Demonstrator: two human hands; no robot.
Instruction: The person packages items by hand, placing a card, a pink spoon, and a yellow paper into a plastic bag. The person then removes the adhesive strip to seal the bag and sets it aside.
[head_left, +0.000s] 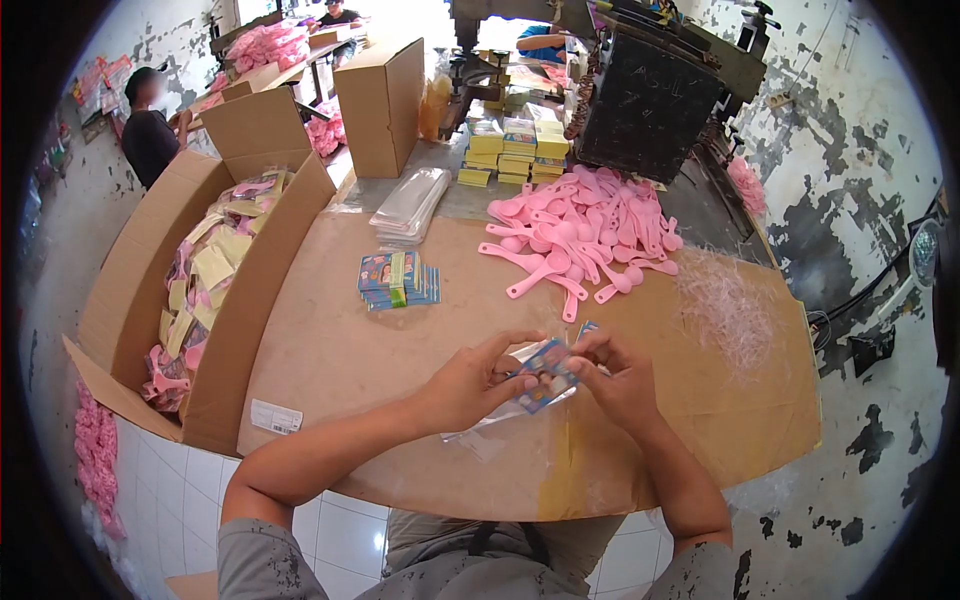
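Observation:
In front of me a small blue printed card (543, 385) is held over the table. My left hand (478, 380) pinches its left side between thumb and fingers. At its right edge, my right hand (622, 378) is closed with thumb and fingertips on the card. Under the hands lies a clear plastic bag (500, 418), partly hidden. Beyond my left hand sits a banded stack of similar cards (392, 280). Farther back are a pile of clear plastic bags (410, 208) and a heap of pink plastic spoons (575, 235).
A long open carton (225, 330) of packed pieces stands at the left. An upright box (380, 110), yellow-edged card stacks (515, 150) and a dark machine (650, 100) stand at the back. Plastic shreds (730, 315) lie at right. Other people are in the background.

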